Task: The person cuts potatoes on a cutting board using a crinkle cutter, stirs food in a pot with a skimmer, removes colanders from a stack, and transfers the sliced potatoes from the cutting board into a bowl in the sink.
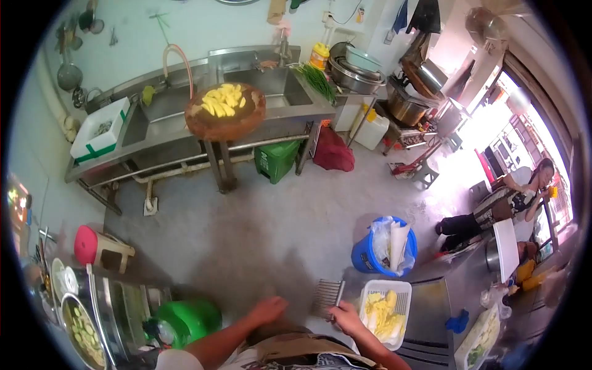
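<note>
My right hand grips a crinkle cutter, whose ridged metal blade points up and to the left. Just right of that hand sits a white plastic basket holding yellow peeled pieces. My left hand hangs in front of my body with its fingers curled in, and nothing shows in it. Across the room, a round wooden chopping block carries more yellow peeled pieces, cut long.
A steel sink lines the far wall, with a green bin beneath. A blue bin stands ahead right. A green container and a pot of slices are lower left. A person is at far right.
</note>
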`<action>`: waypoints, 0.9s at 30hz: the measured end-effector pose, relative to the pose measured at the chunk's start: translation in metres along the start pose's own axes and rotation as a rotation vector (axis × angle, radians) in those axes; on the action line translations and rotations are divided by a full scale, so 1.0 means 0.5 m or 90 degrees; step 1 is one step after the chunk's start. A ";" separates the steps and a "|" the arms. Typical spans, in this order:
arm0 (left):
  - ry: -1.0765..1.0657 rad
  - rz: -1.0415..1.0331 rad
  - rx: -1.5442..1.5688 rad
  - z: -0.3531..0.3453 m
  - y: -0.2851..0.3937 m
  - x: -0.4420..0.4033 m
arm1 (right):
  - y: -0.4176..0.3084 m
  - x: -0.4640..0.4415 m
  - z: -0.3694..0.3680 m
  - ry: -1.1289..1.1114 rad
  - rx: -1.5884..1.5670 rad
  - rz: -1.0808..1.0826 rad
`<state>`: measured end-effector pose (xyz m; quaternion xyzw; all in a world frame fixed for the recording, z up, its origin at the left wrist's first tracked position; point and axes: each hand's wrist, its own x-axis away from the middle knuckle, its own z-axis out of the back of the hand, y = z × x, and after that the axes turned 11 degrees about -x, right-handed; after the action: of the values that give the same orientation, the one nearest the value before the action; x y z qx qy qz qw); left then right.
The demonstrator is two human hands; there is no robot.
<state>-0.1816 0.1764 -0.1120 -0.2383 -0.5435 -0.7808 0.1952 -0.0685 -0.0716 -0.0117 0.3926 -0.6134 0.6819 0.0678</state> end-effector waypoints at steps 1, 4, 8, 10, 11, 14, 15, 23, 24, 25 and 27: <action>0.028 -0.017 -0.012 0.048 0.052 -0.016 | -0.020 -0.019 0.014 0.009 -0.017 0.002; 0.068 -0.070 -0.065 0.191 0.202 -0.083 | -0.105 -0.066 0.041 0.097 -0.161 0.028; 0.079 -0.134 -0.195 0.307 0.277 -0.250 | -0.197 -0.152 0.092 0.202 -0.371 0.041; 0.075 -0.129 -0.237 0.345 0.302 -0.359 | -0.209 -0.243 0.120 0.265 -0.338 0.055; 0.061 -0.095 -0.219 0.348 0.313 -0.407 | -0.230 -0.308 0.135 0.251 -0.236 0.109; -0.010 -0.053 -0.162 0.351 0.429 -0.436 | -0.314 -0.448 0.138 0.199 0.189 0.188; -0.019 -0.076 -0.155 0.383 0.507 -0.477 | -0.388 -0.512 0.125 0.190 0.404 0.208; 0.240 0.069 0.396 0.566 0.706 -0.672 | -0.865 -0.843 -0.017 -0.363 0.733 0.682; 0.263 0.068 0.458 0.596 0.715 -0.701 | -0.898 -0.878 -0.027 -0.398 0.739 0.723; 0.276 0.080 0.500 0.619 0.723 -0.731 | -0.916 -0.921 -0.036 -0.404 0.718 0.718; 0.258 0.044 0.596 0.659 0.740 -0.797 | -0.934 -1.002 -0.053 -0.411 0.677 0.700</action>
<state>0.4026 0.3820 0.0320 0.0131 -0.7781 -0.4771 0.4084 0.5298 0.2582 0.0457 0.1928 -0.3026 0.6708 -0.6490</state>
